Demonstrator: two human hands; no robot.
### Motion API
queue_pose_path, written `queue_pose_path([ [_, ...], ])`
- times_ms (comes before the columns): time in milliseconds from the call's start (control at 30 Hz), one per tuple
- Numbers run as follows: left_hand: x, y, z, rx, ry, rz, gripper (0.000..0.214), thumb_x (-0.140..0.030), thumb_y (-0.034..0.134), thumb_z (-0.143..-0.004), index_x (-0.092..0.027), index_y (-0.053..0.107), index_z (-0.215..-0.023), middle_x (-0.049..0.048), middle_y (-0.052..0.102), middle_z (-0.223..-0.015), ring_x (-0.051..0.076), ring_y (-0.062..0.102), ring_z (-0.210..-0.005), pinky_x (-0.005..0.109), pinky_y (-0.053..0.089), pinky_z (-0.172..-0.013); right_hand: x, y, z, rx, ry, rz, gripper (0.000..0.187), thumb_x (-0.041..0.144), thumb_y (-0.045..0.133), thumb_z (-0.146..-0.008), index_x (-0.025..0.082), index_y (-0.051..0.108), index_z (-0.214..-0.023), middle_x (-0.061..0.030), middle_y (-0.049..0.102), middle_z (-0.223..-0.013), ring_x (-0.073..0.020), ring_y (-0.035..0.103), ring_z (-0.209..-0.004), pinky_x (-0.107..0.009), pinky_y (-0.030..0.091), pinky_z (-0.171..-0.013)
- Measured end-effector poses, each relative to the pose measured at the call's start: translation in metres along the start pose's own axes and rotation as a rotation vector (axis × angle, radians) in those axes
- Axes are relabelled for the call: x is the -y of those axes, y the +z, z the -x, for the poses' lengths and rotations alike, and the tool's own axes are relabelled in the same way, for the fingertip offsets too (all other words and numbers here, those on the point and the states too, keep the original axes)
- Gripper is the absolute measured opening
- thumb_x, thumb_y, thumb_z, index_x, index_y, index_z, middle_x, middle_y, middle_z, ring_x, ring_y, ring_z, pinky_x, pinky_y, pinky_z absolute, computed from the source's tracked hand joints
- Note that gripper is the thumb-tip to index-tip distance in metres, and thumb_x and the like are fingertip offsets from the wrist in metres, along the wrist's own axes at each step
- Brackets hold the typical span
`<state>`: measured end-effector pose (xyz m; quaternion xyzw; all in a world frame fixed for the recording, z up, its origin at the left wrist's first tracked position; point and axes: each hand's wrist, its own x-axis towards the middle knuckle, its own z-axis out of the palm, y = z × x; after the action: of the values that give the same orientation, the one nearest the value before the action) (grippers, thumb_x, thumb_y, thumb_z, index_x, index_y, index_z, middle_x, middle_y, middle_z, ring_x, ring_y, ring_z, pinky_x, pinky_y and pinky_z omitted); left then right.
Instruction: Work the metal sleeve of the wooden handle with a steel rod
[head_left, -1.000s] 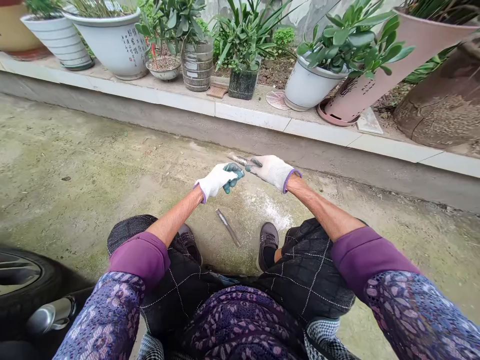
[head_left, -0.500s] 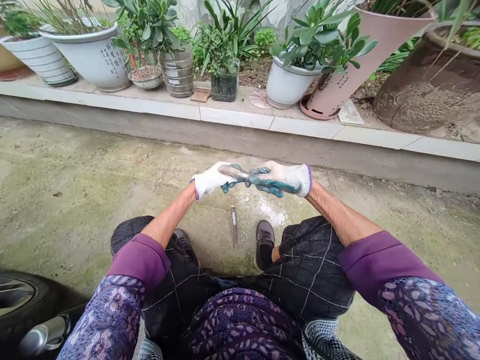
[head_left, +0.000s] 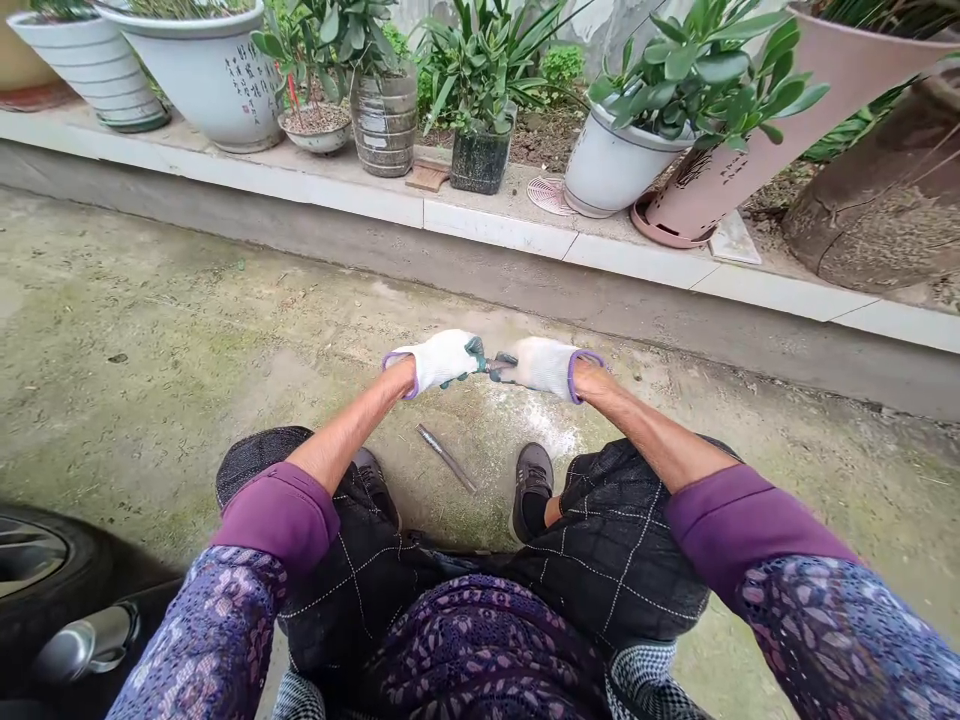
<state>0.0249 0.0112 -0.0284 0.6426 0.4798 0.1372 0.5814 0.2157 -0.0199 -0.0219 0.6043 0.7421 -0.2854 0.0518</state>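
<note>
A short, dark metal piece (head_left: pixel 491 367) spans the small gap between my two gloved hands over the concrete floor. My left hand (head_left: pixel 452 357), in a white glove with green coated fingers, is closed around its left part. On the other side, my right hand (head_left: pixel 536 364) has its fingers wrapped around the right part, slightly blurred. The gloves cover most of the piece, so its exact kind cannot be made out. Below the hands a slim metal rod (head_left: pixel 447 459) lies slantwise on the floor between my shoes.
White powder (head_left: pixel 546 424) is scattered by my right shoe (head_left: pixel 534 470). Ahead runs a low tiled ledge (head_left: pixel 495 228) with several potted plants, among them a white pot (head_left: pixel 619 165) and a pink planter (head_left: pixel 750 160). At lower left are a car wheel (head_left: pixel 34 560) and a shiny metal container (head_left: pixel 79 645).
Both hands have turned, backs now upward, hiding more of the metal piece. The rod on the floor has swung from nearly upright in view to slanting left. The view has shifted slightly.
</note>
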Motion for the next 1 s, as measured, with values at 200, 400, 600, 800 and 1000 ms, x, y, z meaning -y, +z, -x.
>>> queue_pose_path([
  [200, -0.005, 0.001, 0.007, -0.033, 0.116, -0.031, 0.002, -0.016, 0.06, -0.077, -0.016, 0.06, -0.076, -0.0031, 0.051, -0.058, 0.008, 0.046, -0.049, 0.018, 0.038, -0.04, -0.013, -0.017, -0.012, -0.2, 0.059, 0.105, 0.035, 0.047, 0.051, -0.088, 0.019, 0.069, -0.097, -0.0109, 0.07, -0.089, -0.0205, 0.059, -0.075, -0.03, 0.036, -0.063],
  [400, -0.007, 0.002, 0.008, -0.006, 0.125, 0.107, 0.007, -0.022, 0.06, -0.079, -0.017, 0.06, -0.083, -0.0041, 0.048, -0.059, 0.007, 0.044, -0.048, 0.016, 0.039, -0.039, -0.018, -0.028, -0.001, -0.376, 0.096, -0.211, 0.028, 0.046, 0.057, -0.086, 0.018, 0.063, -0.085, -0.0011, 0.056, -0.065, -0.012, 0.047, -0.053, -0.025, 0.035, -0.05],
  [600, -0.014, -0.004, 0.003, -0.039, 0.15, 0.064, 0.006, -0.02, 0.06, -0.075, -0.016, 0.061, -0.079, -0.0047, 0.047, -0.057, 0.007, 0.043, -0.047, 0.016, 0.039, -0.04, 0.003, -0.034, 0.035, -0.133, -0.043, -0.846, 0.033, 0.046, 0.07, -0.08, 0.015, 0.063, -0.089, 0.0056, 0.046, -0.054, -0.0054, 0.036, -0.04, -0.02, 0.031, -0.033],
  [800, -0.014, -0.009, 0.005, 0.14, 0.26, -0.081, 0.02, -0.018, 0.06, -0.069, -0.014, 0.067, -0.087, -0.0018, 0.056, -0.064, 0.008, 0.048, -0.051, 0.016, 0.039, -0.042, -0.003, -0.025, 0.05, 0.176, -0.129, -0.818, 0.039, 0.049, 0.073, -0.076, 0.014, 0.067, -0.092, 0.0061, 0.049, -0.052, -0.0052, 0.04, -0.037, -0.018, 0.033, -0.03],
  [1000, -0.008, -0.008, -0.001, 0.2, 0.265, -0.269, 0.021, -0.019, 0.06, -0.063, -0.014, 0.071, -0.079, 0.0006, 0.067, -0.073, 0.012, 0.057, -0.063, 0.018, 0.044, -0.052, -0.009, -0.017, 0.043, 0.367, -0.133, -0.582, 0.033, 0.047, 0.073, -0.077, 0.015, 0.066, -0.084, 0.006, 0.048, -0.053, -0.0052, 0.039, -0.039, -0.018, 0.031, -0.032],
])
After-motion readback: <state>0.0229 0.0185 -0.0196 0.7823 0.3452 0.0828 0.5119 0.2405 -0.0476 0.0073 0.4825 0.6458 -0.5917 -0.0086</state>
